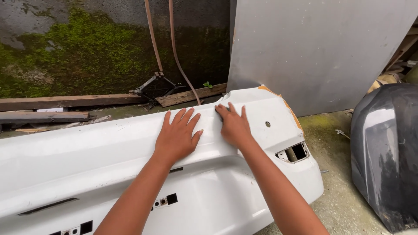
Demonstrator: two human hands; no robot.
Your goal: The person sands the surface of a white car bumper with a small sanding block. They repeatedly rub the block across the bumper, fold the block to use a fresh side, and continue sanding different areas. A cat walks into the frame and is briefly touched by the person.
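Observation:
A long white car bumper (pixel 87 152) lies across the view, with its right end near the middle right. My left hand (pixel 177 135) rests flat on its upper surface with the fingers spread. Right beside it, my right hand (pixel 234 124) presses flat on the same surface near a crease at the top edge. Neither hand holds anything. A small round hole (pixel 267 124) and a rectangular cut-out (pixel 294 152) sit to the right of my right hand. An orange strip (pixel 291 111) runs along the bumper's right upper edge.
A grey panel (pixel 318 48) leans against the mossy wall (pixel 87 52) behind. A dark car body part (pixel 385 152) stands at the right. Wooden planks (pixel 65 102), a scissor jack (pixel 154 85) and two hoses (pixel 174 48) lie at the back. Concrete floor (pixel 339 191) shows at the lower right.

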